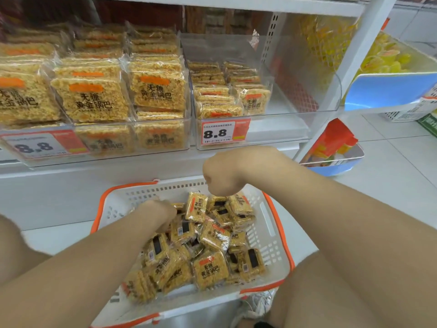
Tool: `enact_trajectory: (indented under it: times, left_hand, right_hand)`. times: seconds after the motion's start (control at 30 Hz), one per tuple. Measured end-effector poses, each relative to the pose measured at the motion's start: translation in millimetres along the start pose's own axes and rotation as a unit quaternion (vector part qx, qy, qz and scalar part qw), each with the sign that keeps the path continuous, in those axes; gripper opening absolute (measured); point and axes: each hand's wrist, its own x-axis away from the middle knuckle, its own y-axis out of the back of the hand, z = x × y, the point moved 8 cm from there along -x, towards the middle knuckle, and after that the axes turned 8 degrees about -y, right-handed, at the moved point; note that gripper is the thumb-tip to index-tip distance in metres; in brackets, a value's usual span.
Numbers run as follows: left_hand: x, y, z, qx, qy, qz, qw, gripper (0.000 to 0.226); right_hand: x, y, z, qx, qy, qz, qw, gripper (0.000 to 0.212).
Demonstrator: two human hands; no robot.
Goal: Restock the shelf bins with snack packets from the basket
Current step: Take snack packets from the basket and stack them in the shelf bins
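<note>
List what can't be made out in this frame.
Left hand: head view, fingers buried among packets in the basket; grip unclear.
Right hand: fingers hidden under its own bent wrist.
Left price tag: small print blurred.
Upper shelf goods: cut off by top edge.

The white slotted basket [272,235] has an orange rim and holds a loose heap of small clear snack packets [210,268]. They are golden puffed-rice squares, some face up with black characters and an orange label, others flipped to show dark stickers. Directly above and behind the basket, the right clear shelf bin [298,86] holds a few stacked rows in its left part. Up and left of the basket, the left bin [142,152] is packed full of larger packs [89,98].
</note>
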Motion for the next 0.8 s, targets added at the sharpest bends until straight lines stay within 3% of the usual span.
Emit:
enact_trajectory:
  times: [0.2, 0.33, 0.63, 0.7, 0.8]
  left_hand:
    - [-14.1, -13.9, 13.1, -0.084, 0.029, 0.037, 0.995, 0.046]
    - [-10.7, -4.8, 9.6, -0.136, 0.008, -0.001, 0.991, 0.033]
    - [3.1, 2.9, 22.7, -0.195, 0.009, -0.082, 0.977, 0.037]
    - [8.6, 4.1, 23.1, -0.179, 0.004, -0.094, 0.979, 0.034]
    - [18.5, 15.0, 26.8, -0.082, -0.001, -0.123, 0.989, 0.010]
  right_hand:
    - [-13.9, 2.8, 17.8, 0.018, 0.027, 0.000, 0.999, 0.031]
    - [-18.5, 3.4, 21.5, 0.019, 0.026, 0.002, 0.999, 0.030]
    - [-13.9, 6.0, 20.8, 0.014, 0.025, -0.004, 1.000, 0.031]
    - [-13.2, 5.3, 21.3, 0.015, 0.024, -0.003, 1.000, 0.030]
    - [-12.3, 6.3, 20.7, 0.015, 0.022, -0.004, 1.000, 0.027]
